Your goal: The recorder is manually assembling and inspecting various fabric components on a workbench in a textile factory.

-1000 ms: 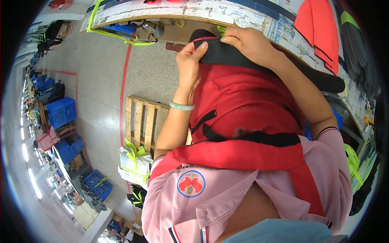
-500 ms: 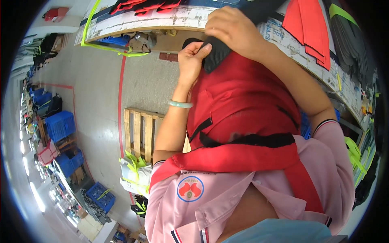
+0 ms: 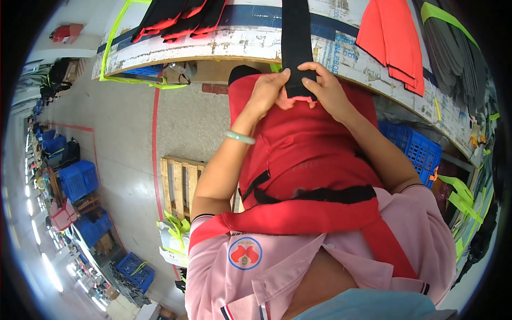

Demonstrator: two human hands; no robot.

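Note:
A long black fabric strip (image 3: 296,37) runs straight from the worktable (image 3: 245,45) over its front edge toward me. Its near end shows a coral-red edge, apparently the underside. My left hand (image 3: 266,95) grips the left corner of that end, thumb on top and fingers beneath. My right hand (image 3: 329,92) pinches the right side, with the thumb and index finger on the black face. The other fingers are partly hidden under the cloth. Both hands are just in front of the table edge, above my red apron (image 3: 314,133).
Black strips with red undersides (image 3: 184,18) lie at the table's left. Coral-red strips (image 3: 392,48) and a dark grey stack (image 3: 458,64) with a yellow-green band lie at the right. A blue crate (image 3: 418,152) sits below the table; a wooden pallet (image 3: 181,186) rests on the floor at left.
The strip, slanting up to the right before, now lies straight ahead with its coral edge showing. My right hand has come down to its near end; my left has shifted slightly right and lower.

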